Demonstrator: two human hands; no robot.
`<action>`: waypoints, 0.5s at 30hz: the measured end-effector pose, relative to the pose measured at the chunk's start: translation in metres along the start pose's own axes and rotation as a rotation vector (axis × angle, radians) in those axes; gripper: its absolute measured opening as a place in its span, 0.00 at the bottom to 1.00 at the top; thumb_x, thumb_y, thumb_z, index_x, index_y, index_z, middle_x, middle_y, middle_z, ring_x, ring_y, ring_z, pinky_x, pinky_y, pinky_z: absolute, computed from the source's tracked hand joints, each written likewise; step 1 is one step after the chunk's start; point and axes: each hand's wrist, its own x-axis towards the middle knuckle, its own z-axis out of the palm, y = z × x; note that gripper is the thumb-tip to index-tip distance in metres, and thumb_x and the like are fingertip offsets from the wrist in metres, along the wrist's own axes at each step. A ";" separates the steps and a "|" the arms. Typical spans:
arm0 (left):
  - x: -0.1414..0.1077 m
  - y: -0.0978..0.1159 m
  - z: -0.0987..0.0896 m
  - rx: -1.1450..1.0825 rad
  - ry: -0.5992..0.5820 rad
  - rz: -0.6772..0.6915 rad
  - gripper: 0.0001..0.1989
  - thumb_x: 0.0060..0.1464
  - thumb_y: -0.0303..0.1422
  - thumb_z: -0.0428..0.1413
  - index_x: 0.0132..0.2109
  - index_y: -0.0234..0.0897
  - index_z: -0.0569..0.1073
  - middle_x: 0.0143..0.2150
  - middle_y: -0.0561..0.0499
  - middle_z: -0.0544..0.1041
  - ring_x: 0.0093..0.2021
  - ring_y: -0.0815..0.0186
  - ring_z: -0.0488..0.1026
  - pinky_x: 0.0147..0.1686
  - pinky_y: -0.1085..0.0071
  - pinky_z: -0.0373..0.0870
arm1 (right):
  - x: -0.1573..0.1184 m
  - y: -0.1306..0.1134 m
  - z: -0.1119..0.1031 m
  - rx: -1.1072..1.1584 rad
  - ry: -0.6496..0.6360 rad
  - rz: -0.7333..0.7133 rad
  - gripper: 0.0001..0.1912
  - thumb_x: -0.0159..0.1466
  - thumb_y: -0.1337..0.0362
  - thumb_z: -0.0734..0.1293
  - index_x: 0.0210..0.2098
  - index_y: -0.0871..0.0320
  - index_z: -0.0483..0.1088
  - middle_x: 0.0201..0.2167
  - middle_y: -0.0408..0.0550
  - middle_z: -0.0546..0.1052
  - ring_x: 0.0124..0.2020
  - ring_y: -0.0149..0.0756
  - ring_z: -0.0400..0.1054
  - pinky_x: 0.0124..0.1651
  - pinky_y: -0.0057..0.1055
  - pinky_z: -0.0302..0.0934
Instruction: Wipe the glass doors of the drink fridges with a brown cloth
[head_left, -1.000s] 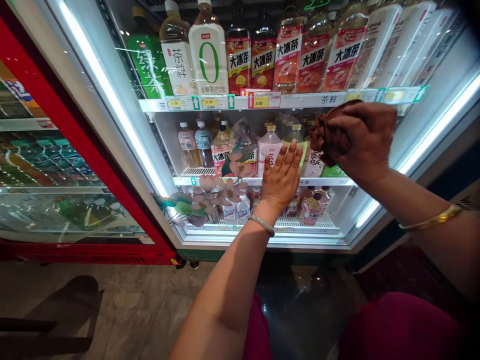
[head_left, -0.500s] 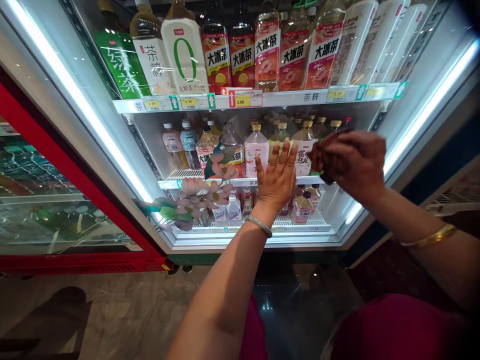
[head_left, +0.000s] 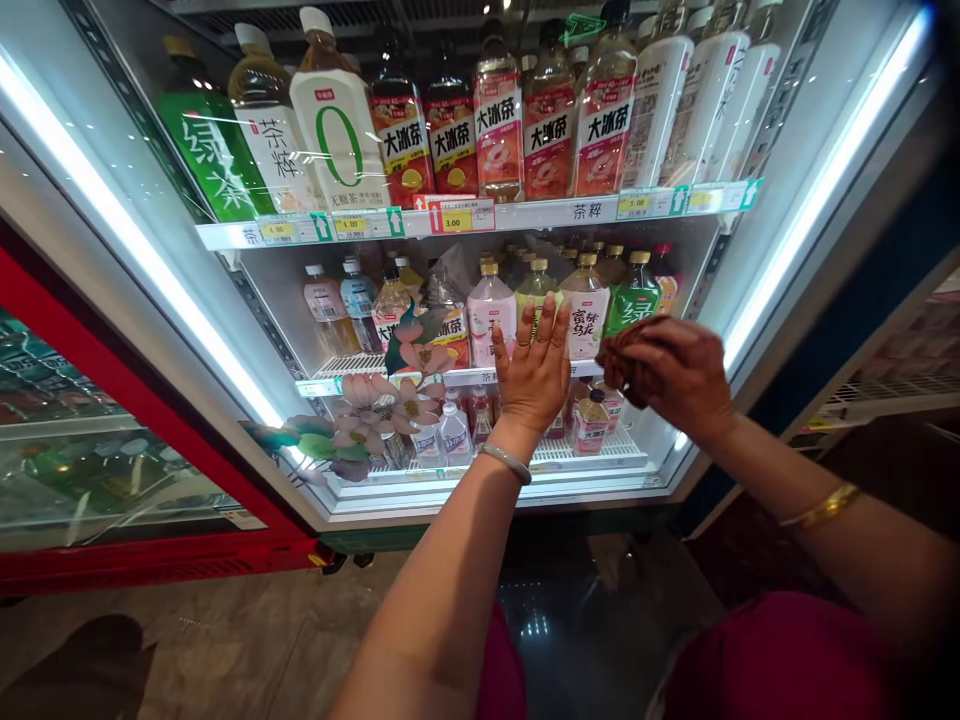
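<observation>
My left hand lies flat with its fingers spread, apparently against the clear glass door of a lit drinks cooler. Behind it stand a pink-labelled bottle and a yellow-green bottle. My right hand is closed around a crumpled dark reddish-brown cloth, just below a green-labelled bottle. Whether the cloth touches the glass I cannot tell. A flower decal shows on the door left of my left hand.
Tall tea bottles line the upper shelf, which carries price tags. Small bottles stand on the bottom rack. A red-framed cooler adjoins on the left. Below lies the grey floor.
My right hand has moved down with the cloth, uncovering the green-labelled bottle. My left hand keeps its place on the door. The whole view has shifted slightly.
</observation>
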 end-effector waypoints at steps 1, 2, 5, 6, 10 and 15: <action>0.000 0.001 0.000 -0.011 -0.007 -0.009 0.33 0.70 0.32 0.46 0.78 0.42 0.48 0.78 0.48 0.53 0.80 0.58 0.38 0.75 0.45 0.20 | 0.014 0.011 -0.004 -0.003 0.018 0.005 0.18 0.63 0.61 0.73 0.52 0.49 0.73 0.51 0.55 0.74 0.55 0.51 0.69 0.55 0.50 0.66; 0.001 0.001 -0.001 -0.022 -0.014 -0.020 0.33 0.70 0.32 0.46 0.78 0.43 0.48 0.79 0.48 0.53 0.80 0.58 0.38 0.75 0.44 0.21 | 0.030 0.020 -0.006 -0.034 0.078 0.053 0.17 0.63 0.60 0.74 0.51 0.51 0.74 0.51 0.56 0.74 0.55 0.53 0.68 0.56 0.52 0.65; 0.002 0.003 -0.001 -0.035 -0.019 -0.038 0.34 0.69 0.31 0.46 0.78 0.44 0.48 0.79 0.48 0.53 0.80 0.57 0.38 0.74 0.42 0.20 | 0.073 0.032 -0.005 -0.098 0.150 0.158 0.20 0.64 0.58 0.73 0.54 0.55 0.72 0.55 0.61 0.71 0.57 0.54 0.64 0.59 0.54 0.62; 0.002 0.004 -0.001 -0.031 -0.013 -0.040 0.34 0.69 0.31 0.46 0.78 0.44 0.48 0.79 0.48 0.53 0.80 0.57 0.37 0.74 0.42 0.19 | 0.080 0.028 -0.002 -0.127 0.158 0.192 0.21 0.65 0.58 0.71 0.56 0.55 0.70 0.56 0.62 0.70 0.58 0.54 0.62 0.59 0.54 0.61; 0.002 0.010 0.004 -0.009 0.017 -0.048 0.32 0.70 0.32 0.46 0.78 0.40 0.49 0.78 0.43 0.52 0.80 0.58 0.37 0.73 0.44 0.16 | 0.052 -0.008 0.013 -0.161 0.109 0.255 0.21 0.68 0.58 0.68 0.59 0.49 0.66 0.58 0.60 0.68 0.61 0.54 0.60 0.59 0.54 0.62; -0.002 0.030 0.015 -0.023 -0.026 0.113 0.31 0.71 0.35 0.46 0.77 0.37 0.52 0.77 0.44 0.56 0.80 0.61 0.38 0.74 0.49 0.17 | -0.018 -0.032 0.025 -0.073 0.107 0.129 0.24 0.62 0.64 0.73 0.56 0.47 0.68 0.55 0.51 0.69 0.61 0.51 0.63 0.63 0.53 0.64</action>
